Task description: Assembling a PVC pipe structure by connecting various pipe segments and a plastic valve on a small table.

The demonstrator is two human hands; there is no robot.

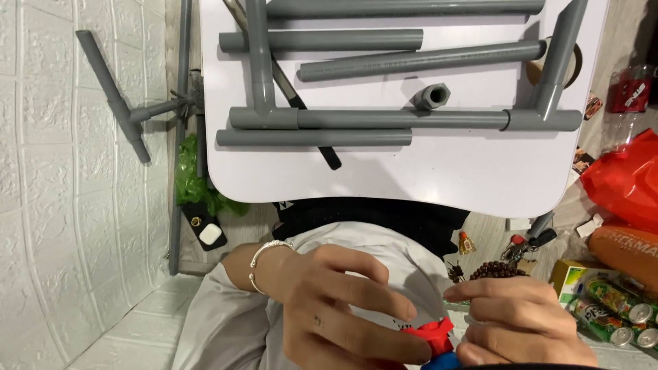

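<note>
- Left hand (343, 308): fingers curled, tips pinching the red part (430, 336) from the left side. Silver bracelet (264, 257) on the wrist.
- Right hand (524, 318): closed on the same piece from the right, index finger stretched over the top. Dark bead bracelet (495, 270) on the wrist.
- Red part sits between both hands at the bottom edge of the view, over the lap; a blue part (442, 361) is touching it just below, cut off by the edge.
- Worktop (439, 171): white, its rounded near edge well above the hands, a clear strip along that edge.
- On the worktop: grey pipes (315, 138) lying roughly parallel, some joined by tee and angled fittings; a small grey coupling (432, 95) stands alone between them.
- Left: white tiled wall (62, 205), close in; a grey tee piece (113, 96) near it.
- Right: cluttered floor, with a red bag (627, 181) and drink cans (610, 308) just beside the right hand.
</note>
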